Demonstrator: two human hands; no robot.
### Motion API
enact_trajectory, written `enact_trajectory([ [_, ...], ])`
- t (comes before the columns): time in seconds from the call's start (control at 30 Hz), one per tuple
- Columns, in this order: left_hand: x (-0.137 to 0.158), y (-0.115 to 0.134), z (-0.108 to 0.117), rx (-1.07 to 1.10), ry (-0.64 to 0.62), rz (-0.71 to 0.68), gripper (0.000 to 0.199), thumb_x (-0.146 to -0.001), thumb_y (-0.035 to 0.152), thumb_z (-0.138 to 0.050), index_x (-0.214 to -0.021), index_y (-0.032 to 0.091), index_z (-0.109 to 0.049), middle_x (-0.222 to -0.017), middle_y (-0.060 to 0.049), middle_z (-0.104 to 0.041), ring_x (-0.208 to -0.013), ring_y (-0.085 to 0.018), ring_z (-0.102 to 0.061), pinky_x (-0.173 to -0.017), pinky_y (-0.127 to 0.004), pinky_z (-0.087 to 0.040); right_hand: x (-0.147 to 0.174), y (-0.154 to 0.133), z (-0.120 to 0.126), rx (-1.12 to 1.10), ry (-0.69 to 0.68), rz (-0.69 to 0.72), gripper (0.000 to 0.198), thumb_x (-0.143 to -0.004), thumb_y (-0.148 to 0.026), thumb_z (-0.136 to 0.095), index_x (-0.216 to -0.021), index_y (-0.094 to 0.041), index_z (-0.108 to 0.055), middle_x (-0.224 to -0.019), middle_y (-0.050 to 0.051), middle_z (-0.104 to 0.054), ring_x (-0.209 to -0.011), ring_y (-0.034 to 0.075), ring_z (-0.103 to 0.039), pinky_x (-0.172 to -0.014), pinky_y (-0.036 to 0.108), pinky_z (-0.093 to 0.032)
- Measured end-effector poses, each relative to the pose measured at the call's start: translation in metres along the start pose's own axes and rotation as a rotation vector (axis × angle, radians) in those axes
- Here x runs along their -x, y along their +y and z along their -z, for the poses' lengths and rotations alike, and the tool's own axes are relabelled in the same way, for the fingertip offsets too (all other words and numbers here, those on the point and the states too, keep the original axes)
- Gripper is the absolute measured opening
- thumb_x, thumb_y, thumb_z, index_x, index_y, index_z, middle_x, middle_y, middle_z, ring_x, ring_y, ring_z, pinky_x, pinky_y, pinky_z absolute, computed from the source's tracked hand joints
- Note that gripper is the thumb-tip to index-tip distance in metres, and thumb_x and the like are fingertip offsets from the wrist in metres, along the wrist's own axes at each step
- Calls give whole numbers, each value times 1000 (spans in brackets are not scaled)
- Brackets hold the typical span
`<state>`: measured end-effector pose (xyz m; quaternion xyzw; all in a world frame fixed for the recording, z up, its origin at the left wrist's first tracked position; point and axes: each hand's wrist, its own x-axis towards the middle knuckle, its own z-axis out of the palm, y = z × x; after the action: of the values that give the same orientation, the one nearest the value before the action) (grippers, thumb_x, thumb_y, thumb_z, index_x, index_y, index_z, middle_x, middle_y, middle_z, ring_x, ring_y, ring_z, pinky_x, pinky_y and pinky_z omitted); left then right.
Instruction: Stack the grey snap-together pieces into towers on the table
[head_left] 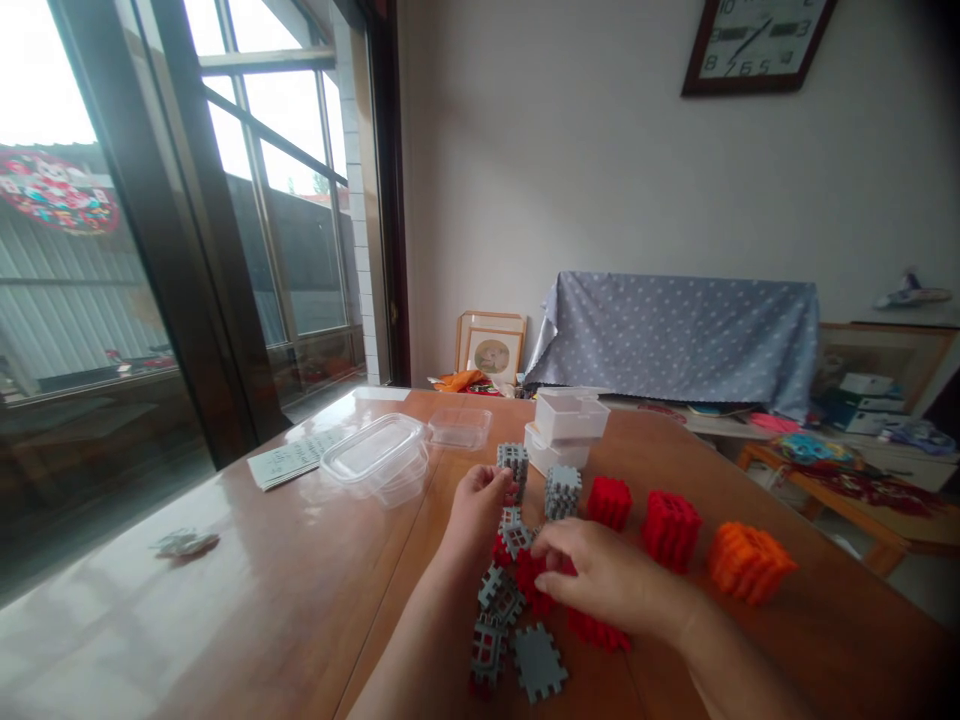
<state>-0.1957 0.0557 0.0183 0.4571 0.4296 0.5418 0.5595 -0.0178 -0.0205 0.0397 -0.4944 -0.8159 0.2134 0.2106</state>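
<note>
Closing its grip on a grey cube (514, 466), left hand (475, 508); right hand (600, 575) seemingly pinches red pieces (534, 578).

Clear lidded tub (379, 456), white boxes (568, 428), perhaps paper sheet (289, 460), wall clock (754, 40).

head view | faces forward-down | near wooden table (225, 560) | one view only
</note>
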Motion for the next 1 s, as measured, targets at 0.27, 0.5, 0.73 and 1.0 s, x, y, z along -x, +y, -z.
enact_trajectory([
  [0.27, -13, -16, 0, -217, -26, -39, 10, -70, 21, -62, -80, 19, -60, -70, -1, -64, -62, -14, -56, -61, -25, -39, 16, 51, 12, 18, 81, -233, 8, -86, -21, -58, -87, -22, -66, -75, -1, -69, -69, 16, -62, -61, 25, -38],
  [0.5, -4, -29, -10, -712, -159, -206, 6, -75, 18, -59, -79, 21, -62, -73, 0, -63, -67, -15, -54, -60, -26, -32, 24, 66, 18, 204, 72, -313, 24, -81, -40, -72, -99, -24, -70, -100, 7, -70, -93, 26, -66, -78, 33, -44],
  [0.73, 7, -32, -19, -854, -277, -297, 4, -80, 22, -58, -79, 20, -62, -76, -1, -66, -72, -16, -56, -63, -27, -32, 18, 74, 7, 228, 7, -324, 39, -79, -50, -72, -109, -25, -73, -112, 11, -67, -108, 34, -64, -87, 39, -46],
  [1.0, 13, -33, -23, -879, -343, -286, 8, -79, 21, -57, -83, 20, -64, -79, -3, -67, -73, -17, -57, -62, -27, -32, 13, 87, 2, 110, 16, -325, 23, -74, -42, -77, -88, -25, -70, -99, 4, -63, -92, 25, -64, -73, 31, -42],
])
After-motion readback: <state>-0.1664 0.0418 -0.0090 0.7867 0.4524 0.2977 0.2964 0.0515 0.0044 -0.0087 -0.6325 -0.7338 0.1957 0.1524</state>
